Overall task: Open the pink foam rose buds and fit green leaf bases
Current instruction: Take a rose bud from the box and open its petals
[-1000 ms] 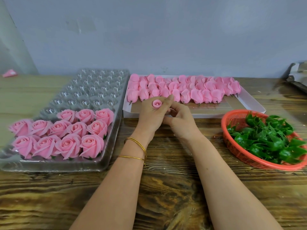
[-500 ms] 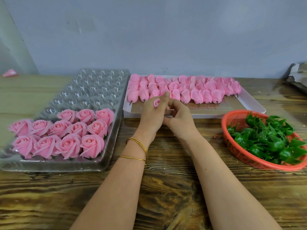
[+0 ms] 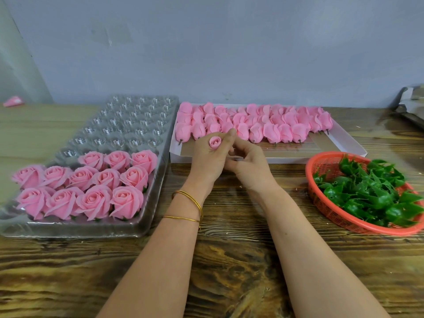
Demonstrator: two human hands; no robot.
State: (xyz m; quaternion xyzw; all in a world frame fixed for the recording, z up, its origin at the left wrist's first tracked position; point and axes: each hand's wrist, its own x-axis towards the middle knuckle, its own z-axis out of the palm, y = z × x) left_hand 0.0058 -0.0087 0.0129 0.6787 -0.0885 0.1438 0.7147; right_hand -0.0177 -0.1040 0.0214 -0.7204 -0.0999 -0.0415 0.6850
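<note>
My left hand grips a small closed pink foam rose bud between thumb and fingers, its top facing up. Pressed against it from the right, my right hand has its fingers curled under the bud's lower part; what they hold there is hidden. Several closed pink buds lie in rows in a white cardboard box just behind the hands. Green leaf bases fill an orange basket at the right. Opened pink roses sit in a clear plastic tray at the left.
The hands work above a wooden table. A loose pink piece lies at the far left by the wall. Grey packaging sticks in at the right edge. A grey wall closes the back.
The hands stayed in the same spot over the table. The left fingers shifted on the bud, hiding it briefly and now showing its top again, while the right fingers worked beneath it.
</note>
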